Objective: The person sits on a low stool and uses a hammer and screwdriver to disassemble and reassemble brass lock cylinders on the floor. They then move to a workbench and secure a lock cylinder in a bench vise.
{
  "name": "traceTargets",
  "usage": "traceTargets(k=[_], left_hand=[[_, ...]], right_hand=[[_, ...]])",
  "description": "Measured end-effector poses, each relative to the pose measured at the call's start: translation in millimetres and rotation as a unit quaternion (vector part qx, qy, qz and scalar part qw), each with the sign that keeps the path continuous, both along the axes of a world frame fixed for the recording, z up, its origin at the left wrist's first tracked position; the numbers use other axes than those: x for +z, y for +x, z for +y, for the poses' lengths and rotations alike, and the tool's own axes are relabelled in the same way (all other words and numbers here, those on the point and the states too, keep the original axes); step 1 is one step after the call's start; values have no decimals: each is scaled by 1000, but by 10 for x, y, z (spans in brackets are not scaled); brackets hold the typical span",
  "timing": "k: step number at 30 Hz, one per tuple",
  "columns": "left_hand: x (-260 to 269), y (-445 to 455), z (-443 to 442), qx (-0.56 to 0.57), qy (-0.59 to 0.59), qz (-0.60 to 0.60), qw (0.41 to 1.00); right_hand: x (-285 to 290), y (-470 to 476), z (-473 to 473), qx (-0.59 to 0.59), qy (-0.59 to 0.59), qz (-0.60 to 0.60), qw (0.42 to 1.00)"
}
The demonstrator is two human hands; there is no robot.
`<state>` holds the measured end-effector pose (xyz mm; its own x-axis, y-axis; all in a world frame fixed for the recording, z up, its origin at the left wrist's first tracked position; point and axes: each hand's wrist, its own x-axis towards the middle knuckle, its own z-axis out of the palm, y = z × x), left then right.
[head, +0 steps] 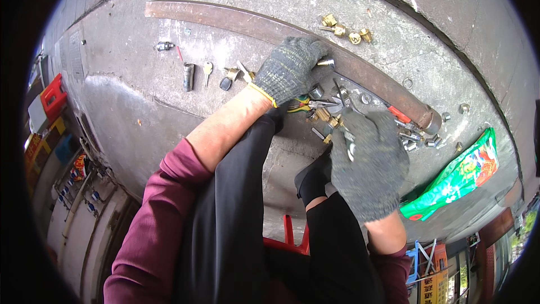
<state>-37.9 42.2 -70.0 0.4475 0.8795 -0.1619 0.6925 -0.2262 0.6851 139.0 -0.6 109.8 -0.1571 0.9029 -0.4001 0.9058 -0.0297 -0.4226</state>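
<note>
My left hand (291,65), in a grey knit glove, rests against a long rusty steel bar (236,21) and grips a small shiny metal cylinder (325,63). The cylinder's end shows past the fingers, against the bar. My right hand (369,160), gloved alike, is closed on a slim metal hand tool (350,147). A dark rod-like part points up from that grip; the fingers hide what kind of tool it is. Between the hands lie pliers (298,105) with yellow-green handles and several brass lock parts (323,114). A red-handled screwdriver (398,114) lies along the bar.
Brass lock cylinders (354,38) lie beyond the bar. Leftward are a key (207,68), a metal cylinder (188,77) and a black-headed key (226,83). Metal sleeves (433,140) sit by the bar's right end, near a green printed bag (455,177). A red stool (289,240) is beneath me.
</note>
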Motion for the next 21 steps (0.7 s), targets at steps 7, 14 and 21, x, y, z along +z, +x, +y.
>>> traceTargets(k=[7, 14, 21], left_hand=[[79, 12, -37, -30, 38, 8, 999], [84, 99, 57, -3, 46, -18, 999], [173, 145, 110, 24, -44, -11, 999]], right_hand=[[2, 521, -266, -136, 28, 68, 988], [-142, 805, -357, -284, 11, 102, 953], [-81, 1140, -598, -350, 50, 116, 928]])
